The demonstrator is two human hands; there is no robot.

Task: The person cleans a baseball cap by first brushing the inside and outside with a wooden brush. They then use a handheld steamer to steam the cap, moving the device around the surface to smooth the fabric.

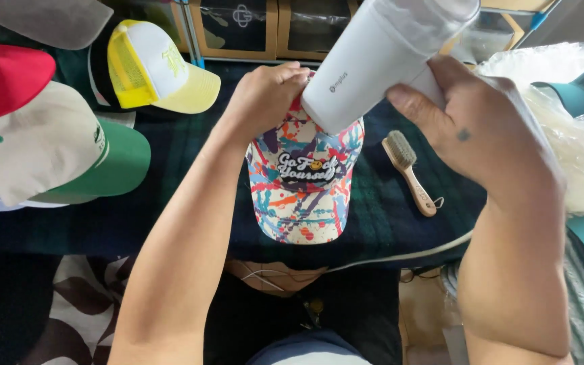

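A paint-splattered multicoloured cap [303, 189] lies on a dark plaid cloth [184, 203], brim toward me, with an embroidered patch on its front. My left hand [265, 94] grips the top back of the cap. My right hand [468, 128] holds a white cylindrical handheld appliance [380, 54], tilted, with its lower end pressed at the cap's crown. Just right of the cap lies a small wooden brush [410, 172].
At left lie a yellow and white mesh cap [157, 67], a cream cap with a green brim [55, 155] and a red cap [5, 78]. Clear plastic bags with teal caps [576, 94] pile at right. Wooden framed boxes [265, 27] stand behind.
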